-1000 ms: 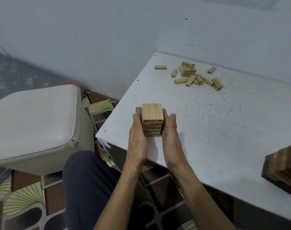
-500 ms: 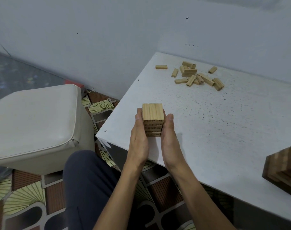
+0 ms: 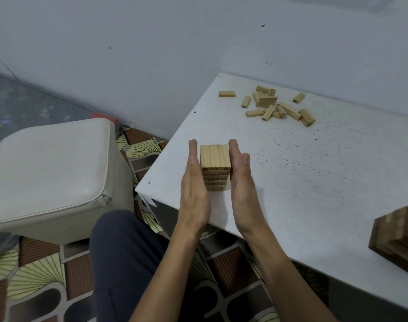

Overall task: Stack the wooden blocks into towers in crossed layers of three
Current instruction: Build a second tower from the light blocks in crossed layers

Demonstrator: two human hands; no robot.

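A white speckled table (image 3: 314,182) fills the right of the scene, with a cream padded stool (image 3: 52,168) on the patterned floor to its left. A dark, banded wooden tower (image 3: 398,242) stands at the table's near right and is cut off by the picture's edge. The left hand (image 3: 193,189) and right hand (image 3: 243,184) reach over the near left corner, both flat with fingers straight, gripping nothing. Between them stands the pale wooden tower of crossed layers (image 3: 215,166), upright on the table, its top layer three blocks side by side. The left palm lies along the tower's left face. The right palm stands just beside the right face, with a thin shadow between. Half a second ago both palms were pressed closer against the sides, and the right hand has since eased outward while the tower stays put. Scattered loose pale wooden blocks (image 3: 277,105) lie at the table's far side, well apart from the hands.
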